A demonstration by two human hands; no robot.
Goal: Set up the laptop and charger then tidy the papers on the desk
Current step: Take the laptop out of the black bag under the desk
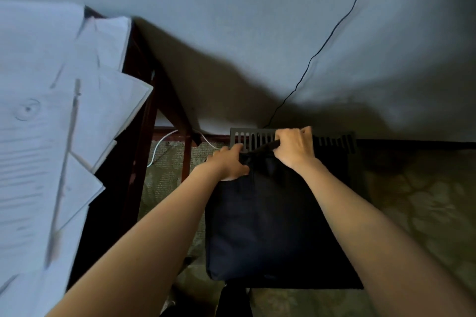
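A dark navy bag (pixel 270 226) stands on the patterned carpet to the right of the desk. My left hand (pixel 228 163) grips the bag's top edge at its left corner. My right hand (pixel 296 148) grips the top edge further right, fingers curled over the fabric. Several white papers (pixel 51 110) lie scattered and overlapping on the dark wooden desk (pixel 134 121) at the left, some hanging over its edge. No laptop or charger shows; the bag's inside is hidden.
A grey wall vent (pixel 252 137) sits at floor level behind the bag. A thin black cable (pixel 332 31) runs down the wall to it. A white cable (pixel 159 145) lies on the carpet (pixel 425 201) under the desk, between its legs.
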